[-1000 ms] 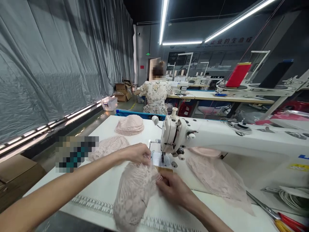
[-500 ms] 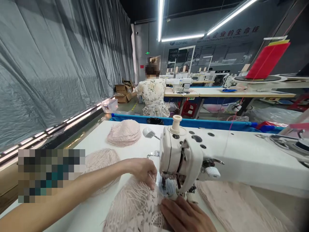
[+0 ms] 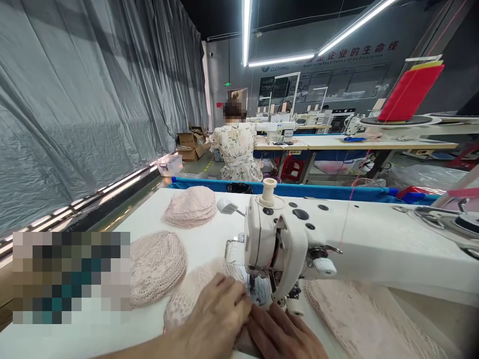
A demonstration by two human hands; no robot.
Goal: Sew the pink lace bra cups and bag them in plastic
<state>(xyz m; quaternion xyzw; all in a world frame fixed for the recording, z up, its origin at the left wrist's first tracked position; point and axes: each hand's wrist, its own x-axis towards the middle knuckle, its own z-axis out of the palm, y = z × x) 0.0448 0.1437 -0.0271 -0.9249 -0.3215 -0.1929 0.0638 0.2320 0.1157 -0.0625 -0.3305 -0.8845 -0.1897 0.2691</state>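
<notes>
- Curtain [image 3: 93, 114], grey and creased, hangs down the left side of the room.
- Near stack [image 3: 159, 267] of pale pink lace cups lies toward the desk [image 3: 138, 214]'s left edge; its own left side is blurred out.
- Cardboard boxes [image 3: 190, 144], flaps open, sit on the floor beyond the desk's far left corner.
- Far stack [image 3: 190, 207], same pink lace, lies close to that far left corner.
- Lace piece [image 3: 190, 291] lies flat on the desk, right of the near stack, running from beneath the left hand up beside the presser foot.
- Left hand [image 3: 222, 306] rests over the lace piece, fingers bent, tips at the foot; cannot tell whether they pinch it.
- Co-worker [image 3: 236, 152], back turned, in a flowered top, is past the desk's far edge.
- Presser foot [image 3: 252, 286] stands just ahead of both hands.
- Right hand [image 3: 286, 331] touches the left; fingers laid out side by side, thumb hidden, grip cannot be told.
- Sewing machine [image 3: 355, 229], white, spans rightward.
- Right-hand stack [image 3: 370, 319], pink, lies under its arm.
- Red cone [image 3: 413, 92] of thread tilts behind.
</notes>
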